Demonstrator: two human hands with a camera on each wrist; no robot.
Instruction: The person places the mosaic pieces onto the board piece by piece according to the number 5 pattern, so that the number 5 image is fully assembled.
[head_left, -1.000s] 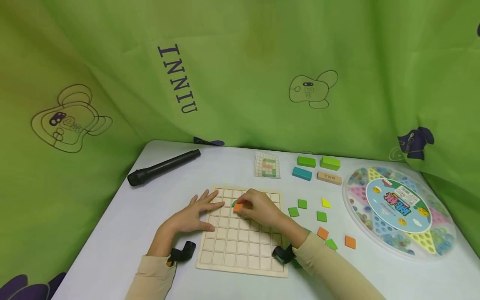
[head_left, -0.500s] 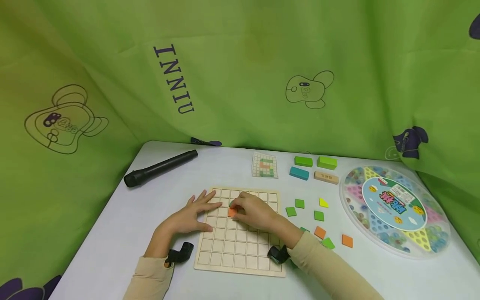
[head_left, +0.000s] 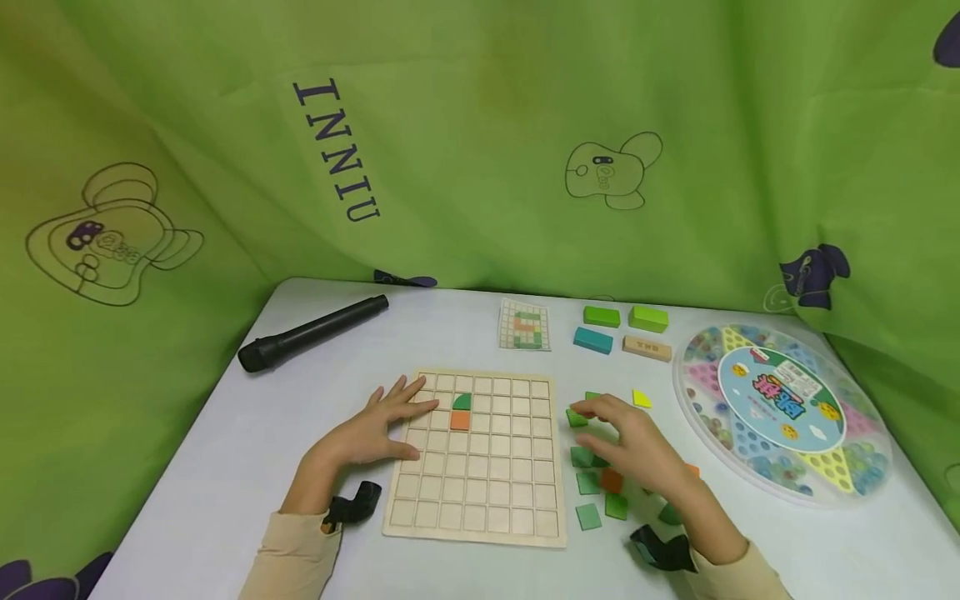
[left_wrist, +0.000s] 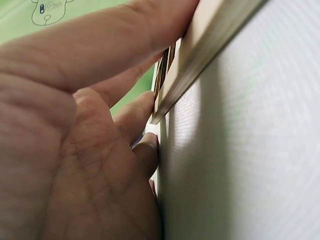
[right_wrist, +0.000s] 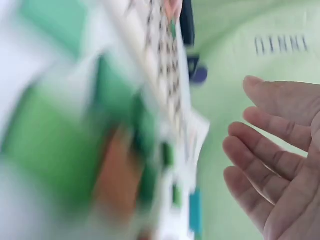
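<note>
My left hand rests with spread fingers on the left edge of a wooden grid board; the left wrist view shows its fingertips at the board's edge. An orange square tile sits in one cell, right below a green rounded-corner tile. To the right of the board, my right hand is over loose tiles, its fingers relaxed and apart. A green tile lies by its fingertips. In the right wrist view, the palm and fingers of the right hand hold nothing.
Several green tiles and an orange tile lie right of the board, partly under the right arm. Behind are a pattern card, blocks and a black microphone. A round marble game box stands at right.
The right hand set the orange tile into a cell below the green one, let go, and moved right to the loose tiles. The left hand stayed on the board's edge.
</note>
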